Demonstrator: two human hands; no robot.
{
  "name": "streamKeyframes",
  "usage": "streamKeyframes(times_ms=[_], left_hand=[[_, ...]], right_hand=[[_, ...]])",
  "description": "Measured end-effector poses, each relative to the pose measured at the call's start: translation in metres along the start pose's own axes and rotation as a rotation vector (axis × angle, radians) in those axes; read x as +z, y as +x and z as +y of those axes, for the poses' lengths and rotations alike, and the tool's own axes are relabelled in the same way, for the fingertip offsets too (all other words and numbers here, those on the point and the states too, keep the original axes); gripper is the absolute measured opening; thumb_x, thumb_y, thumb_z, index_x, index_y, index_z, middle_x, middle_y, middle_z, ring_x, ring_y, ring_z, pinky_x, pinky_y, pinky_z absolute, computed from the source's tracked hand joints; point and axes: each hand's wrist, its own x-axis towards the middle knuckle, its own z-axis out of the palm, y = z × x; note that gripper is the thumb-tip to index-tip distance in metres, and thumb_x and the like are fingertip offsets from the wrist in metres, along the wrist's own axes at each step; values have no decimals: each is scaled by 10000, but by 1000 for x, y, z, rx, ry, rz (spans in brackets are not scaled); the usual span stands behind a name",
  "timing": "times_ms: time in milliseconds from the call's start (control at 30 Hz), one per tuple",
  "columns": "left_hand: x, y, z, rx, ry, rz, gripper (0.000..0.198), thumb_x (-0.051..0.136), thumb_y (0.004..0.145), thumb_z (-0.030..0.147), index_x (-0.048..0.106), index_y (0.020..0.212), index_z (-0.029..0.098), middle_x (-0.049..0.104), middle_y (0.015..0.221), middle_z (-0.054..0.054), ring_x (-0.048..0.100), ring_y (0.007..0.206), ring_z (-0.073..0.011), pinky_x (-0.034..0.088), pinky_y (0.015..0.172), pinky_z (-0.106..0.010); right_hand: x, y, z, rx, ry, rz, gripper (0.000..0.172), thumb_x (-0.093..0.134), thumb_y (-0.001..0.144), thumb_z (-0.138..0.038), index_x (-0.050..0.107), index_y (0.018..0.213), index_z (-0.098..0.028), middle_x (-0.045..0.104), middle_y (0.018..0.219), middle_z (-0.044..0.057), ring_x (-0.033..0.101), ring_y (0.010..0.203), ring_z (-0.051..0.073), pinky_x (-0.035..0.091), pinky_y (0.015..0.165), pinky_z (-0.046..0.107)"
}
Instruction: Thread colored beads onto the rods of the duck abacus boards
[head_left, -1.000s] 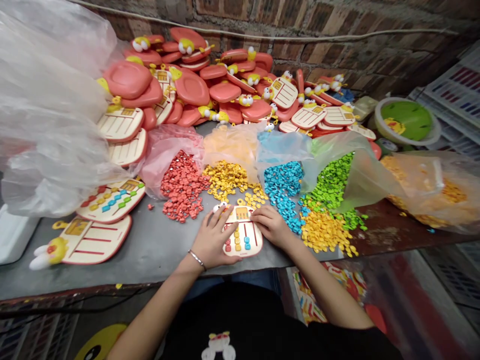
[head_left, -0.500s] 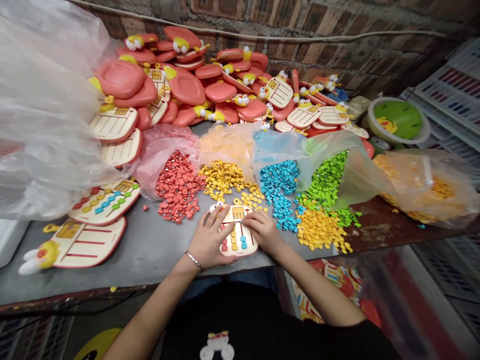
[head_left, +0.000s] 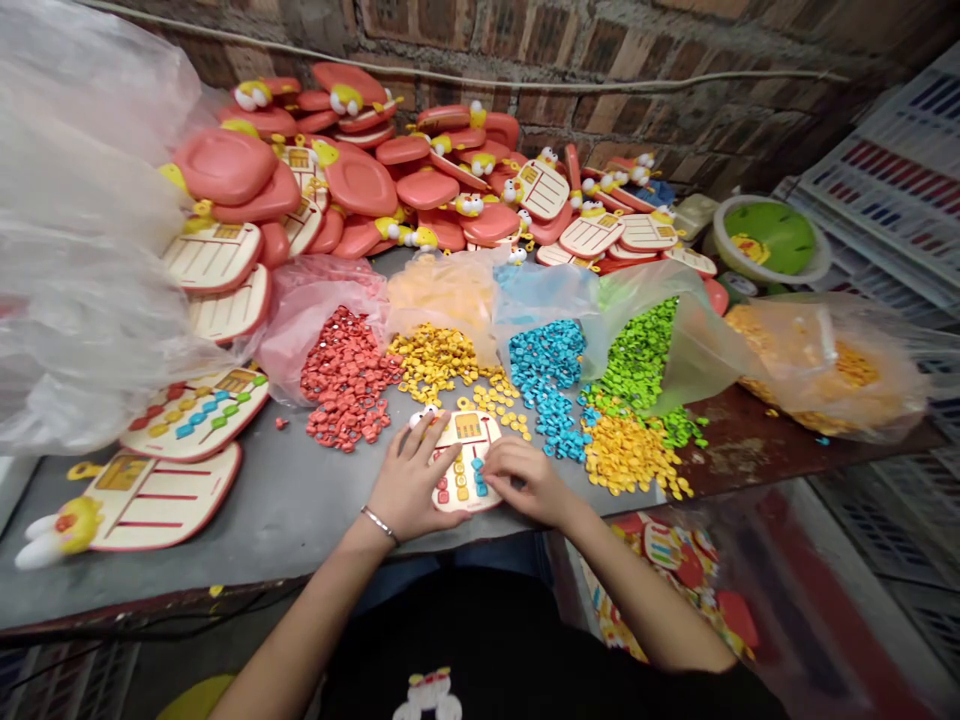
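A cream board with a red rim (head_left: 466,428) lies on the grey table in front of me, with red, yellow and blue pieces in columns. My left hand (head_left: 411,480) rests over its left side, fingers spread, thumb along the lower edge. Bent fingers of my right hand (head_left: 527,480) are pressed together at the board's right side, beside the blue pieces (head_left: 478,478); whatever they pinch is too small to make out. Beyond the board are heaps of red pieces (head_left: 349,385), yellow pieces (head_left: 435,360), blue pieces (head_left: 555,385) and green pieces (head_left: 641,350).
Two boards (head_left: 169,495) lie at the left, near a large plastic bag (head_left: 82,260). Red-backed boards (head_left: 360,180) are piled against the brick wall. More yellow pieces (head_left: 630,455) and a bag of yellow pieces (head_left: 832,365) are at the right, below a green-lined bowl (head_left: 772,235).
Another blue piece now shows in the blue column. My right hand has moved slightly down the board. The whole view has shifted a little.
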Motion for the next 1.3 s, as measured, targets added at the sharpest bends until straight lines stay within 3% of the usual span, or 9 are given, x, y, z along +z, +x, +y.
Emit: streamKeyframes(times_ms=[133,333,433,533,633,867,1000,1200,1300], left_hand=[[0,0,0,11,-10,10,789,670,655,683,580,1285,216,256,1573,-143,208,1440,-382,180,1140,-541],[0,-1,-1,7,-16,19,778,671,654,683,578,1286,238,256,1576,-126,232,1428,-382,184,1135,-536],[0,-1,-1,4,-22,14,787,653,660,706,574,1291,242,241,1580,-131,218,1433,-381,167,1137,-537],[1,-1,-1,-2,-18,8,795,653,656,713,573,1290,239,237,1581,-139,218,1431,-386,160,1135,-541],[0,-1,-1,9,-8,-6,800,658,661,696,567,1301,225,240,1578,-145,217,1432,-389,162,1136,-547],[1,-1,-1,26,0,-8,808,655,673,694,559,1315,213,230,1582,-144,198,1440,-389,161,1143,-552],[1,-1,0,14,7,-12,818,637,674,718,555,1319,221,221,1584,-145,186,1447,-378,157,1145,-542],[2,-1,-2,26,-9,-23,838,632,676,727,537,1341,225,213,1585,-155,162,1455,-377,148,1144,-550],[2,-1,-3,30,-13,-15,848,649,669,712,527,1353,227,219,1584,-150,174,1450,-383,161,1143,-549]], right_hand=[[-28,6,30,199,-299,183,122,531,930,-217,650,948,-200,677,926,76,600,921,233,481,837,392],[-38,25,74,372,-792,-45,141,545,885,-151,676,919,-189,656,919,104,554,916,255,450,798,352],[-35,27,67,330,-678,25,145,529,896,-153,664,927,-192,656,924,93,572,915,241,461,798,341],[-31,26,51,255,-365,154,118,535,911,-184,648,936,-200,655,935,74,608,890,218,493,784,335],[-18,28,39,164,-156,118,89,558,915,-202,647,914,-211,658,932,59,623,894,206,505,800,337],[4,35,45,105,-311,-19,188,531,923,-186,658,785,-195,586,784,56,545,784,202,471,723,333],[0,21,39,114,-151,-58,163,549,923,-207,664,809,-190,589,783,46,566,765,185,479,680,305],[18,15,27,205,-43,76,126,608,906,-281,665,976,-193,691,872,61,634,789,192,503,718,324],[17,24,23,174,7,-32,125,608,900,-284,678,936,-186,702,862,61,644,800,188,507,735,319]])
